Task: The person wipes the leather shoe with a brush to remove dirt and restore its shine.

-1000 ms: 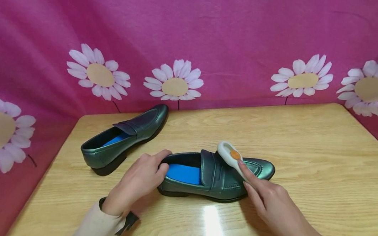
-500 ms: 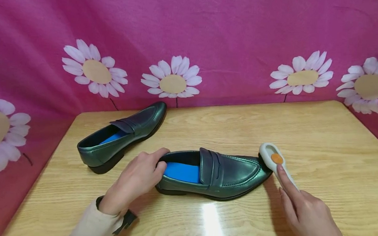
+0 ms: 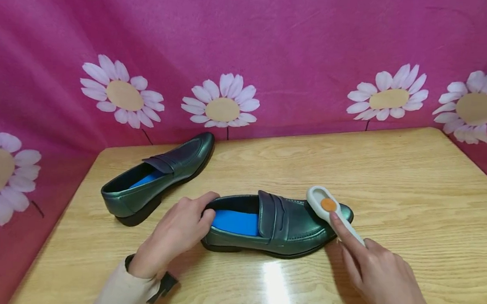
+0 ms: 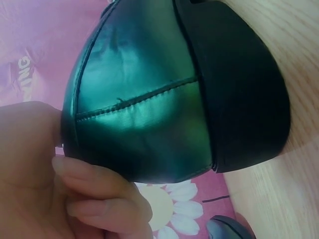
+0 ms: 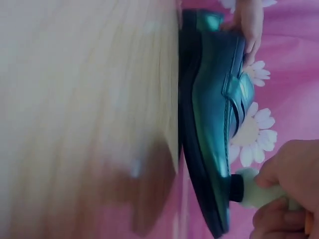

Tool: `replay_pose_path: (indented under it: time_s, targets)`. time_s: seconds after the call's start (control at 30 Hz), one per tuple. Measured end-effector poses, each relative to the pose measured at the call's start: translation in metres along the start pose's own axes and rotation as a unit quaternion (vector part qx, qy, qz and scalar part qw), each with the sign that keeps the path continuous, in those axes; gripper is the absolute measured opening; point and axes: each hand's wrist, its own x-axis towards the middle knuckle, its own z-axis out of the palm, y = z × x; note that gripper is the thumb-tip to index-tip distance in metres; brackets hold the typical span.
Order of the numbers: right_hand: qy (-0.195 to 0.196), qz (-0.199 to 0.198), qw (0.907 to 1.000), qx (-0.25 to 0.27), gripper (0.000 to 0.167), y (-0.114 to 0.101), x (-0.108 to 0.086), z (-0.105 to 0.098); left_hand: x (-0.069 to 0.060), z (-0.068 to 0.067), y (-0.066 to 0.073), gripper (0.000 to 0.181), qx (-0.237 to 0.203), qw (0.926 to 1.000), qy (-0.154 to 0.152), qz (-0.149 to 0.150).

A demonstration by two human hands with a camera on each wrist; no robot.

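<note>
A dark green metallic loafer (image 3: 302, 219) with a blue insole lies sideways on the table, toe to the right. My left hand (image 3: 177, 233) grips its heel rim; in the left wrist view the thumb and curled fingers (image 4: 99, 184) are at the heel's top edge. My right hand (image 3: 382, 269) holds a white shoe brush (image 3: 321, 204) with an orange spot, index finger laid along its handle. The brush's dark bristles (image 5: 237, 187) touch the top of the toe in the right wrist view. Part of the right fingers is hidden behind the handle.
A matching loafer (image 3: 163, 175), also with a blue insole, stands at the back left of the wooden table (image 3: 411, 179). Behind the table hangs a pink cloth (image 3: 298, 44) printed with white daisies. A black strap (image 3: 166, 285) hangs at the left wrist.
The right hand moved the brush right to the toe tip, then back left onto the upper toe. My left hand keeps its grip on the heel, and the shoe stays nearly in place.
</note>
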Motion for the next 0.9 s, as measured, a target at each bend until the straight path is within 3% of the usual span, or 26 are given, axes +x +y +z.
replay_pose_path:
  time_s: [0.07, 0.17, 0.27, 0.33, 0.4, 0.5, 0.57, 0.67, 0.8, 0.9]
  targets:
    - [-0.016, 0.021, 0.9996, -0.013, 0.071, 0.003, 0.000, -0.003, 0.001, -0.001, 0.001, 0.040, 0.001, 1.0000, -0.004, 0.000]
    - [-0.035, 0.018, 0.9992, -0.001, 0.071, 0.001, 0.002, -0.004, 0.002, -0.001, 0.002, 0.040, 0.002, 1.0000, -0.004, -0.001]
    - [-0.106, 0.017, 0.9926, 0.056, 0.069, -0.003, 0.007, -0.005, 0.002, 0.000, 0.001, 0.040, -0.003, 1.0000, -0.005, -0.004]
    - [-0.132, 0.012, 0.9864, 0.097, 0.067, -0.002, 0.007, -0.006, 0.002, 0.001, 0.001, 0.040, -0.005, 1.0000, -0.006, -0.006]
    - [-0.124, 0.000, 0.9874, 0.098, 0.070, 0.003, 0.003, -0.008, 0.002, 0.001, 0.001, 0.040, -0.006, 0.9999, -0.006, -0.006]
    - [-0.041, -0.020, 0.9982, 0.040, 0.070, 0.014, -0.006, -0.007, 0.003, 0.000, 0.002, 0.041, -0.005, 1.0000, -0.004, -0.001]
    - [0.001, -0.027, 0.9996, 0.010, 0.070, 0.017, -0.009, -0.006, 0.003, -0.001, 0.003, 0.041, -0.004, 1.0000, -0.001, 0.002]
    - [-0.028, -0.030, 0.9976, 0.056, 0.068, 0.010, -0.011, -0.004, 0.002, -0.001, 0.003, 0.041, -0.003, 1.0000, -0.003, -0.004]
    - [-0.087, -0.041, 0.9849, 0.144, 0.070, 0.001, -0.012, -0.004, 0.001, -0.001, 0.002, 0.041, -0.003, 0.9999, -0.009, -0.013]
    - [-0.067, -0.030, 0.9929, 0.093, 0.073, 0.005, -0.015, -0.005, 0.000, -0.001, 0.001, 0.040, -0.008, 0.9999, -0.009, -0.010]
